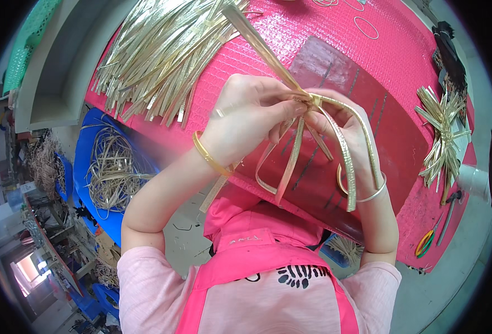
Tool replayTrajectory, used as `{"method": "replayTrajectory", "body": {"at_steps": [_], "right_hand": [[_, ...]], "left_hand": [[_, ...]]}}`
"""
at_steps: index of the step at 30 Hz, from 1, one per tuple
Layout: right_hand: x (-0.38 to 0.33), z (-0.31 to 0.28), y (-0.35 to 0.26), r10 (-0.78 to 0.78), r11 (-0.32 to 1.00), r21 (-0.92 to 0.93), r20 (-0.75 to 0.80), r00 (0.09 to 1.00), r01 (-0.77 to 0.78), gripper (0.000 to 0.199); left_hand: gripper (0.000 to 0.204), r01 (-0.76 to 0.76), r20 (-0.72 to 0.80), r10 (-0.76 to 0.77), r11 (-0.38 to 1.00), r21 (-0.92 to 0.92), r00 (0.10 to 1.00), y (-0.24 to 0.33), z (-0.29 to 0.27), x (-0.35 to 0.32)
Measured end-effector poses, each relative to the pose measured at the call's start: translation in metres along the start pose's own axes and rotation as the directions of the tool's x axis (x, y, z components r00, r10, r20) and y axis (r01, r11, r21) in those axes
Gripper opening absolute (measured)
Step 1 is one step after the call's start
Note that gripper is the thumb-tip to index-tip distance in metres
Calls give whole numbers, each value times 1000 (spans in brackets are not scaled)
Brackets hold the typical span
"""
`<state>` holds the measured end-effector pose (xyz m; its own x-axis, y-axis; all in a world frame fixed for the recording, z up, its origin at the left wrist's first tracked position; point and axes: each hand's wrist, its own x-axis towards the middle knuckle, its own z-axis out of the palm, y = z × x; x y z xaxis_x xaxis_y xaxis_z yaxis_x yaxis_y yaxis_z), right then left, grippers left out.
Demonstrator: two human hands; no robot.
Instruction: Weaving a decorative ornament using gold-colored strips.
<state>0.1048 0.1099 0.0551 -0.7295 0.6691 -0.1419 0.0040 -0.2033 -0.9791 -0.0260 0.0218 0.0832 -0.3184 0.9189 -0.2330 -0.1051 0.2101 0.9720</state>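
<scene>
Head cam: both hands are up around the middle of the frame, working on a bunch of gold strips (268,54). The left hand (248,114) has thumb and fingertips pinched on it right by the gathered spot, and the right hand (351,132) is gripping it just beside that, some of its fingers hidden behind the strips. One end sticks up toward the top centre, the loose ones droop over the right wrist and below the hands. Under them there's a dark red board (401,133) on a pink table cover (390,44). Big gold pile (162,50) upper left, smaller gold bundle (443,133) at the right, scissors (425,244) lower right, blue container (115,222) of tangled strips at the left
</scene>
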Motion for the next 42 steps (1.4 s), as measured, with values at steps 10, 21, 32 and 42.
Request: {"method": "replayTrajectory", "body": {"at_steps": [10, 21, 32, 42], "right_hand": [[-6, -10, -4, 97, 993, -79, 143, 985, -87, 21], [-6, -4, 2, 64, 968, 229, 166, 984, -102, 20], [4, 8, 7, -787, 367, -706, 111, 607, 606, 9], [-1, 6, -2, -277, 945, -222, -144, 950, 242, 15]], "left_hand": [[15, -7, 56, 1, 995, 104, 998, -8, -10, 1], [19, 103, 71, -92, 981, -163, 993, -1, -11, -11], [14, 163, 181, -166, 986, 34, 969, 7, -13, 8], [12, -171, -124, 135, 919, -356, 983, -19, 14, 14]]}}
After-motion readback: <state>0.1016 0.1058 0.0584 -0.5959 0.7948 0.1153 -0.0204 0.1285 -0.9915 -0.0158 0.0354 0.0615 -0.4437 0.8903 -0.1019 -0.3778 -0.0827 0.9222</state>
